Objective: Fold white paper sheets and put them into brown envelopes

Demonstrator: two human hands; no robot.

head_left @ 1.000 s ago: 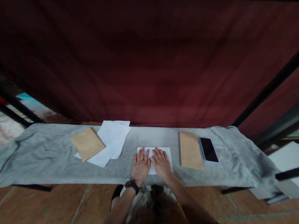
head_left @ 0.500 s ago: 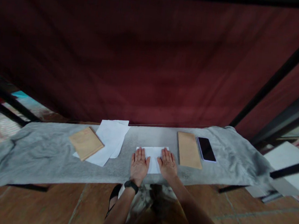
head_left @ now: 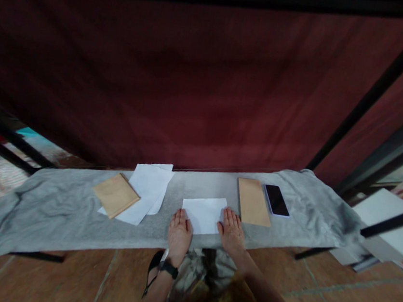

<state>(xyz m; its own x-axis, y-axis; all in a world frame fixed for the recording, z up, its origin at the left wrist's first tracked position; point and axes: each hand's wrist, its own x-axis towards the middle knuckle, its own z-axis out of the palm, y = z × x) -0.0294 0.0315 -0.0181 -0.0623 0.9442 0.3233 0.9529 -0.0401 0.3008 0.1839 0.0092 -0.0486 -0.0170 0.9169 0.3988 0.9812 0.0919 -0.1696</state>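
Fingers extended, nothing pinched | white sheet (head_left: pixel 204 215) flat between left hand (head_left: pixel 179 235) and right hand (head_left: pixel 232 232)

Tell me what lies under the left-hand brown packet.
White sheets run under the packet and show beyond its right and near edges; grey cloth borders its left. How far the sheets reach beneath, and whether anything else lies there, is covered.
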